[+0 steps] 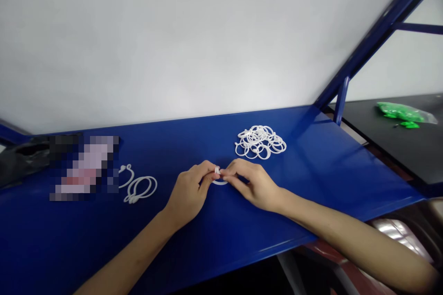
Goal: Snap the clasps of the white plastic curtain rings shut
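Observation:
Between my two hands is a white plastic ring (pixel 220 183) of the shower-curtain kind, its clasp end pinched in the fingertips. My left hand (pixel 190 189) closes thumb and forefinger on the clasp from the left. From the right, my right hand (pixel 254 182) pinches the same ring, the fingertips of both hands nearly meeting. Fingers cover much of the ring, so I cannot tell if its clasp is fastened. Behind my right hand lies a tangled pile of white rings (pixel 260 140). A few more loose rings (pixel 141 189) rest left of my left hand.
Everything lies on a blue table (pixel 194 143) against a pale wall (pixel 173 46). A blurred-out flat item (pixel 88 163) and a black bag (pixel 24 159) are at the left. Blue metal bars (pixel 374 32) rise at right, beside a black table (pixel 387 138) with a green-filled plastic bag (pixel 404 113).

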`<action>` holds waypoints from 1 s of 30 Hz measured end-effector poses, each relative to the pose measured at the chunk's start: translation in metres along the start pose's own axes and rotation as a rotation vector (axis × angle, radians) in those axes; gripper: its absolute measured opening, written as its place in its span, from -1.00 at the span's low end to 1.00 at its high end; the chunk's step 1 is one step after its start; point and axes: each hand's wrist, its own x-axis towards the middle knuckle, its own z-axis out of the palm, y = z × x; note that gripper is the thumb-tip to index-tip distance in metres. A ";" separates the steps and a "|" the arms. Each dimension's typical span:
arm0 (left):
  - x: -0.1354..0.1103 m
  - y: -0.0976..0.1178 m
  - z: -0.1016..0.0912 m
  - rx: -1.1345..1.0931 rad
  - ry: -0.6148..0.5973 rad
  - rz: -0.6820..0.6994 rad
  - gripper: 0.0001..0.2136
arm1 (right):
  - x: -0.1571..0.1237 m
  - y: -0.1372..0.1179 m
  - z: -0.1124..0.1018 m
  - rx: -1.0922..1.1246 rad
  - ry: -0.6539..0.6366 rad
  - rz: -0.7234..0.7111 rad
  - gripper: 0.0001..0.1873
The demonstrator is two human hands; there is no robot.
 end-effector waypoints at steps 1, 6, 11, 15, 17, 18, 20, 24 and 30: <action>-0.001 -0.001 0.001 0.028 -0.001 0.023 -0.79 | -0.001 0.000 0.000 -0.022 -0.016 -0.014 -0.84; 0.001 -0.004 0.004 0.148 -0.070 0.101 -0.77 | 0.005 -0.001 -0.005 -0.184 -0.065 0.008 -0.86; 0.015 -0.015 -0.021 0.332 0.106 0.076 -0.74 | 0.014 0.003 -0.052 -0.724 0.222 0.242 -0.86; 0.022 -0.039 -0.056 0.636 0.165 -0.179 -0.69 | 0.012 0.015 -0.096 -1.056 0.304 0.684 -0.82; 0.022 -0.053 -0.072 0.767 0.108 -0.296 -0.65 | 0.011 0.021 -0.105 -1.097 0.219 0.824 -0.80; 0.020 -0.060 -0.078 0.823 0.081 -0.340 -0.63 | 0.010 0.023 -0.106 -1.103 0.176 0.859 -0.79; 0.017 -0.071 -0.090 0.908 0.029 -0.420 -0.61 | 0.010 0.027 -0.103 -1.109 0.126 0.880 -0.77; 0.012 -0.078 -0.106 0.943 -0.103 -0.517 -0.56 | 0.013 0.029 -0.094 -1.111 0.111 0.863 -0.75; 0.005 -0.079 -0.117 0.588 -0.357 -0.585 -0.56 | 0.013 0.031 -0.092 -1.090 0.105 0.837 -0.70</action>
